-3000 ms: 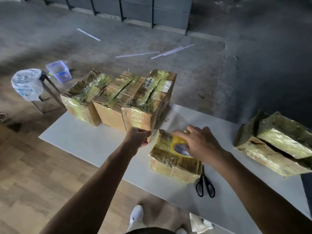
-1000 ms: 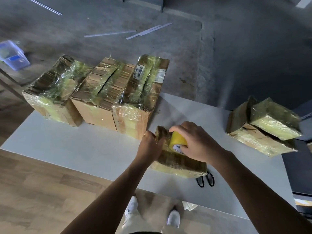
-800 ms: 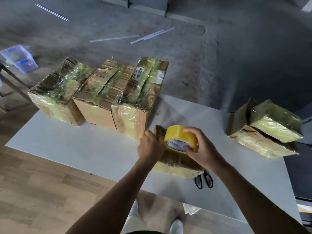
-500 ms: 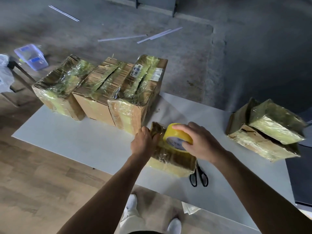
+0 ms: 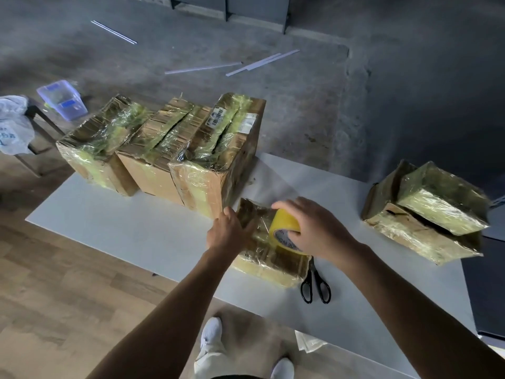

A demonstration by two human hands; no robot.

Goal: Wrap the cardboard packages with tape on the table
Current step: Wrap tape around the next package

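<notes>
Small cardboard package (image 5: 269, 259) lies flat on the table (image 5: 123, 225) near its front edge, just in front of the nearest of three large packages. Its top and front face already carry glossy yellowish tape. How many faces remain bare cannot be read, since both hands cover much of it. Yellow tape roll (image 5: 284, 231) stands on edge on the package top. Judged: a wrapping pass is under way on this one. Right hand (image 5: 317, 228) comes from the right with its wrist above the package's right end, its fingers (image 5: 284, 205) curled over the roll's rim and the thumb at the printed core side, gripping it. Left hand (image 5: 226, 231) reaches in from the left, forearm low over the table edge. Its fingers (image 5: 250, 228) lie together, fairly straight, pressed on the package's upper left edge to steady it. The image there is slightly blurred. Black scissors (image 5: 315, 283) lie on the table touching or just beside the package's right front corner. The row of three large packages (image 5: 161, 154) at the back left looks fully taped. Two more taped packages (image 5: 426, 225) are stacked at the right end. Estimate: most of the batch is done. What is left is to finish this package and cut the tape.
</notes>
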